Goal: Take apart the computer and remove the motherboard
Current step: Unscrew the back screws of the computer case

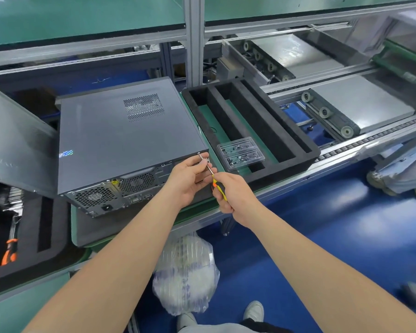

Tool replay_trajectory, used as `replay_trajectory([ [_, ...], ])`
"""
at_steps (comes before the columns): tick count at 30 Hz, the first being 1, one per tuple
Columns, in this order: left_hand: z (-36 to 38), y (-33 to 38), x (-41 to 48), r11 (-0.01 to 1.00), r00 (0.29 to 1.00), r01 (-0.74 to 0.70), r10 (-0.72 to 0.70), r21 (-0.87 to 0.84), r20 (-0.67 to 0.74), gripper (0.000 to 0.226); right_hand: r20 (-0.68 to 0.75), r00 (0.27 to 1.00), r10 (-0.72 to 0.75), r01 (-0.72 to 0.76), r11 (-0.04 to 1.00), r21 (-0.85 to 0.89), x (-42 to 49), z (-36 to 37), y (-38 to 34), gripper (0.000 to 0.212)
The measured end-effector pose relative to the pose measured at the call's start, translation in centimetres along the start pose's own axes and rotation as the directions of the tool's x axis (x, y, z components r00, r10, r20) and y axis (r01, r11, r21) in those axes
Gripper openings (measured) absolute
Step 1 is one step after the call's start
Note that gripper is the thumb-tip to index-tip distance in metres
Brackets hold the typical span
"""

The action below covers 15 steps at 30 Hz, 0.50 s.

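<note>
Green-matted table (203, 138) along a conveyor line carries the computer (120, 140), a grey case lying on its side with the side panel uppermost and the rear, with its fan grilles and power socket, turned toward the person. Just to its right sits a black foam tray (286, 131) with long slots, and a clear plastic box (240, 153) of small screws rests on it. The case looks closed, so the motherboard is inside and out of sight. The step in hand seems to be the first one: freeing the side panel at its rear right corner. The right hand (233, 191) is closed around the yellow-and-black handle of a screwdriver (214, 176), whose shaft slants up toward a screw (199, 153) at that corner. The left hand (190, 179) is curled, its fingers pinching near the shaft tip and the screw, apparently steadying them; whether the tip is seated in the head I cannot tell. Next, I judge, the driver must be kept square on the screw and turned until it comes loose, then the screw dropped into the box so the panel can slide off.
</note>
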<state>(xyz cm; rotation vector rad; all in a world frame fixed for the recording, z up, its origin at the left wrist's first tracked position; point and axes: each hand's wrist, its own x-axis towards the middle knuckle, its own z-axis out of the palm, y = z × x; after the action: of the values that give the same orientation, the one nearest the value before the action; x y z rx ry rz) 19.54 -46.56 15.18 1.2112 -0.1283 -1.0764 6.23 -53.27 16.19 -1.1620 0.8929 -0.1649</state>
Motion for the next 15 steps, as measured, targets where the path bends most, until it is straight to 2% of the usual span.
replay_trajectory([
  [4, 0.18, -0.11, 0.09, 1.000, 1.000, -0.006, 0.006, -0.001, -0.029, 0.021, 0.038, 0.999, -0.035, 0.034, 0.999, 0.025, -0.06, -0.05, 0.25, 0.032],
  [9, -0.07, -0.41, 0.20, 1.000, 0.997, -0.004, 0.003, -0.017, -0.080, 0.016, 0.005, 0.982, -0.190, 0.188, 0.966, -0.176, -0.12, 0.25, 0.46, 0.024],
  [11, -0.14, -0.38, 0.25, 1.000, 0.996, -0.006, 0.003, -0.029, -0.085, 0.015, -0.047, 0.954, -0.295, 0.259, 0.895, -0.362, -0.02, 0.48, 0.48, 0.025],
  [13, -0.06, -0.25, 0.26, 0.999, 0.996, -0.004, 0.000, -0.042, -0.088, 0.016, -0.074, 0.905, -0.420, 0.303, 0.755, -0.581, 0.13, 0.58, 0.48, 0.024],
  [15, 0.20, -0.15, 0.21, 0.999, 0.996, 0.004, -0.008, -0.048, -0.092, 0.018, -0.066, 0.863, -0.501, 0.310, 0.627, -0.714, 0.21, 0.74, 0.71, 0.028],
])
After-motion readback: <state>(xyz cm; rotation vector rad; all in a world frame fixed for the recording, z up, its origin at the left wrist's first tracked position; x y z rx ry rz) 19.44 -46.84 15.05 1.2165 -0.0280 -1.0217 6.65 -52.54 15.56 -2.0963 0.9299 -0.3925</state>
